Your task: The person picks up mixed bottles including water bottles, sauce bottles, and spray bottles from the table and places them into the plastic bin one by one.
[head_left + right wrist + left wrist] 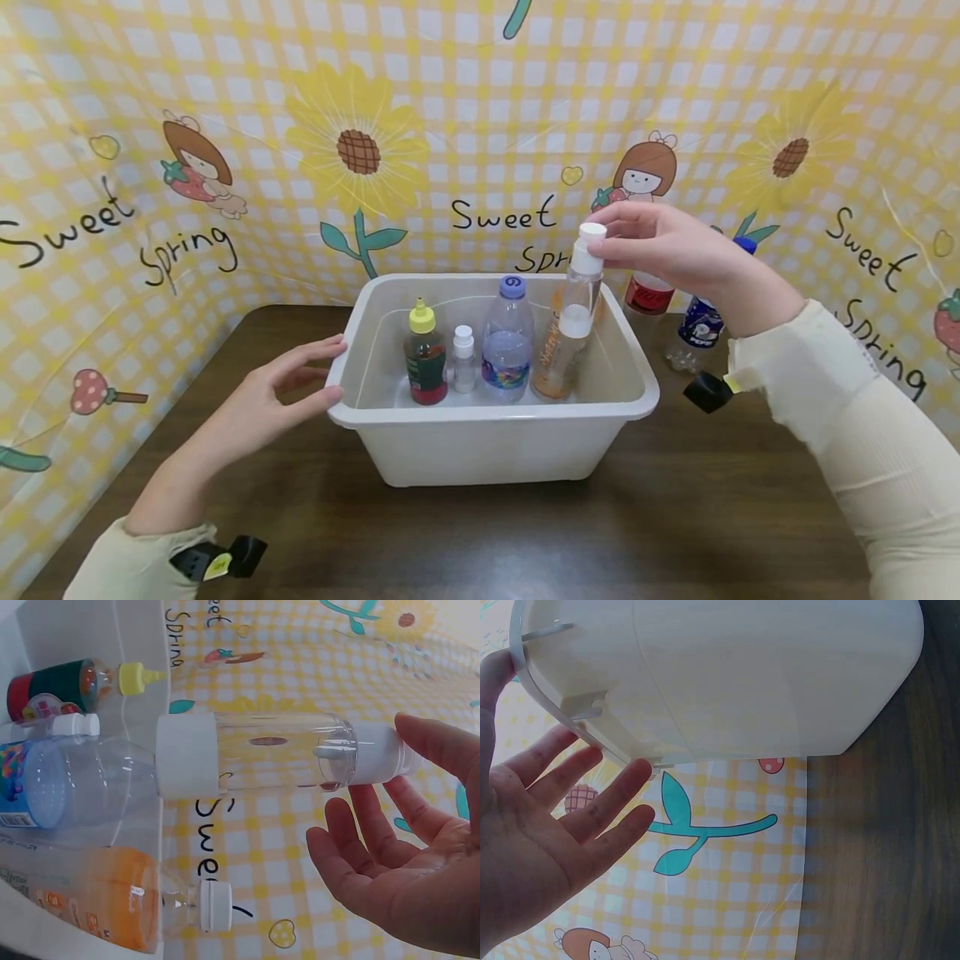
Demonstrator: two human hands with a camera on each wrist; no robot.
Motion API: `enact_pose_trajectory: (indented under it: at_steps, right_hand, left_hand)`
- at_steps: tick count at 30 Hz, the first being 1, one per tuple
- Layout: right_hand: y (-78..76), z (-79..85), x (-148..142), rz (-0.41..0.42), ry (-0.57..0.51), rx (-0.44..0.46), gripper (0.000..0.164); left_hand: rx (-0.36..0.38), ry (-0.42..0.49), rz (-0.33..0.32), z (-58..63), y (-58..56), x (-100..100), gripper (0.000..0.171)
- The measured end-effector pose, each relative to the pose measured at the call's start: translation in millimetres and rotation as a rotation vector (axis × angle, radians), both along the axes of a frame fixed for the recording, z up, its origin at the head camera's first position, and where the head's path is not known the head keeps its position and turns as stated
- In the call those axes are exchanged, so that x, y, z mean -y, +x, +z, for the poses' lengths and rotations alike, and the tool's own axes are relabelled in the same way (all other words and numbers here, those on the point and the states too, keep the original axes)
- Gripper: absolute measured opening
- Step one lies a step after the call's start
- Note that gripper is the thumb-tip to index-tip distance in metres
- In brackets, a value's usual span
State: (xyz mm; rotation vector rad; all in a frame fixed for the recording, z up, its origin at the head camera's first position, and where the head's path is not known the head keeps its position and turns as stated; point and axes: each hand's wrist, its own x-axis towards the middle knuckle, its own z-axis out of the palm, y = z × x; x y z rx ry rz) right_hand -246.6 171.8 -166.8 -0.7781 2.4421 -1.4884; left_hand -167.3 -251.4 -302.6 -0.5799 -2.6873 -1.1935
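Observation:
My right hand (667, 242) pinches the white cap of a clear bottle (581, 292) with a white base, held upright over the right part of a white plastic tub (487, 446). In the right wrist view, thumb and fingers meet at the cap of this clear bottle (277, 754), its base just above the tub's other bottles. At the tub's left rim, my left hand (273, 392) touches with spread, fairly straight fingertips; the left wrist view shows those fingers (622, 796) along the outside of the rim.
Inside the tub stand a yellow-topped squeeze bottle (426, 367), a small white-capped bottle (463, 367), a purple-capped water bottle (507, 350) and an orange-labelled bottle (124, 896). Behind its right end are a red-labelled bottle (648, 296) and a Pepsi bottle (701, 325). Patterned cloth (487, 125) hangs behind the table.

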Motion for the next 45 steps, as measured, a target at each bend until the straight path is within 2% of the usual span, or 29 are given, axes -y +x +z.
enact_pose_trajectory:
  at_steps: [7,10,22,31,36,45]
  right_hand:
    - [-6.7,-0.5,18,0.014,0.127,-0.008,0.025]
    - [-11.4,-1.3,26,0.033,0.145,0.005,0.028]
    - [-31.1,-14.1,54,0.201,0.067,0.077,0.025]
    - [-48.7,-23.9,70,0.413,0.108,0.095,0.025]
    - [-57.0,-30.3,82,0.485,0.144,0.101,0.027]
    - [-60.2,-49.0,106,0.560,0.174,0.195,0.032]
  left_hand:
    - [-0.009,0.003,-0.001,0.2,1.2,-1,0.047]
    - [-0.010,-0.001,0.001,-0.4,0.5,0,0.047]
    - [-0.002,0.006,-0.006,-0.9,0.0,-1,0.047]
    - [0.006,0.004,-0.001,-1.4,-0.1,0,0.047]
    - [0.008,0.017,-0.006,-0.8,0.5,0,0.047]
    - [0.004,0.015,-0.003,-1.3,1.2,-2,0.047]
